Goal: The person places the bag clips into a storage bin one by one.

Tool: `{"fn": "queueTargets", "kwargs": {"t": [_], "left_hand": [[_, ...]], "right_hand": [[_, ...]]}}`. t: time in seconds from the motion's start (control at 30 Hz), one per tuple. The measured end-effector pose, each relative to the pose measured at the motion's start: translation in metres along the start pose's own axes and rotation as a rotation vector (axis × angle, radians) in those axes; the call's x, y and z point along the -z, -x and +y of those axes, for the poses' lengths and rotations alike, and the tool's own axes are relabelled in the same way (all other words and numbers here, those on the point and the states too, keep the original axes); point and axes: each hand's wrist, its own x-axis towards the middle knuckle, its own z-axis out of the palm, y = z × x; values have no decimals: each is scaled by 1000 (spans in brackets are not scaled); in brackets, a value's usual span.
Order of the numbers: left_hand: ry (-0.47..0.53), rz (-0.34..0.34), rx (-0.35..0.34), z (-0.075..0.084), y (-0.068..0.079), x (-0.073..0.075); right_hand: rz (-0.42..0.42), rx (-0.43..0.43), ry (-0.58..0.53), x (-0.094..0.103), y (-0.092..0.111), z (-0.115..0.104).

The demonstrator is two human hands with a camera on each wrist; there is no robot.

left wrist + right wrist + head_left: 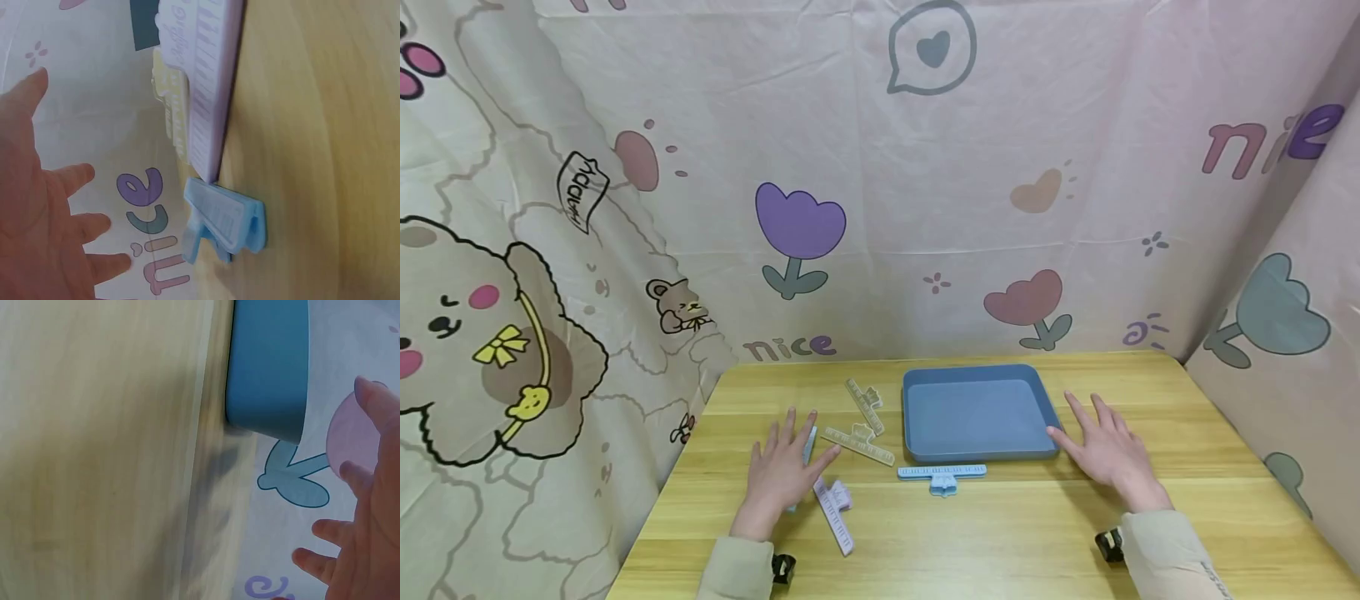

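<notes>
Left hand (781,479) and right hand (1110,452) hang empty; best pinch the blue clip (224,215) nearest the desk's left edge (672,500) mid-bar.

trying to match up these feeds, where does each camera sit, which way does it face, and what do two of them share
Head: on the person's head, facing forward and down at the table and patterned cloth; left grip, right grip and sleeves show.
Left wrist: on that wrist, facing a lilac clip and a light-blue clip; left grip along the picture's left edge.
Right wrist: on that wrist, facing the tray; right grip at the picture's right edge.
Shared: head and right wrist both show the tray.
</notes>
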Motion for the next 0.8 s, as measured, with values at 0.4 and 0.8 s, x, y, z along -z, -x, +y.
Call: {"fn": "queueTargets", "kwargs": {"t": [0.4,0.8], "left_hand": [[185,1,-25,13,10,15],[299,-62,-92,20,21,17]], "right_hand": [[5,13,-195,-4,-8,6],[12,3,-502,-17,-21,19]]}}
